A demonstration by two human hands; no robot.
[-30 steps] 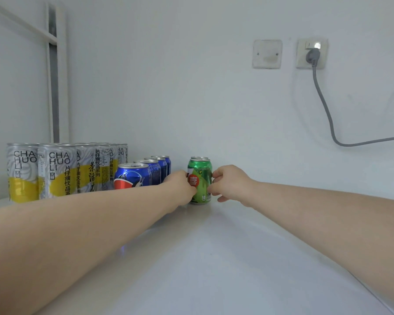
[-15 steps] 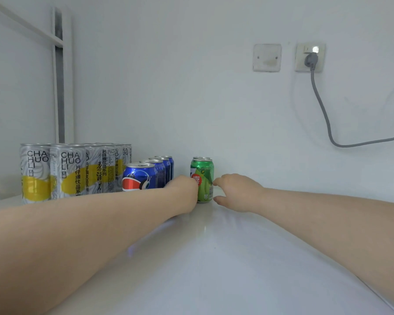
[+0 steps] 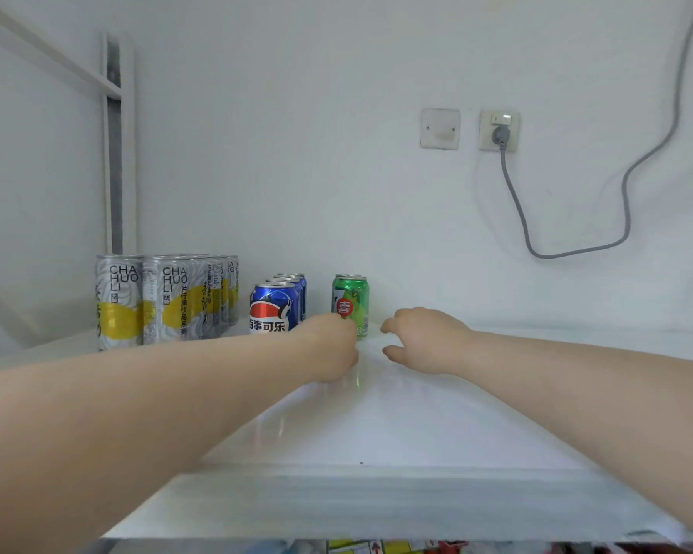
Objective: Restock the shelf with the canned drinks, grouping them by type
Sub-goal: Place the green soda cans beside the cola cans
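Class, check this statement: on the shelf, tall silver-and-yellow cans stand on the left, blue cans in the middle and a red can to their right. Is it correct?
No. The head view shows a green can, not a red one, right of the blue cans. The tall silver-and-yellow cans do stand on the left.

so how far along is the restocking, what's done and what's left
Done: tall silver-and-yellow cans grouped at left, blue cola cans rowed beside them, green soda cans standing next. In hand: nothing clearly; right hand is off the cans, left hand overlaps the front green one. Remaining: white shelf right of them has room.
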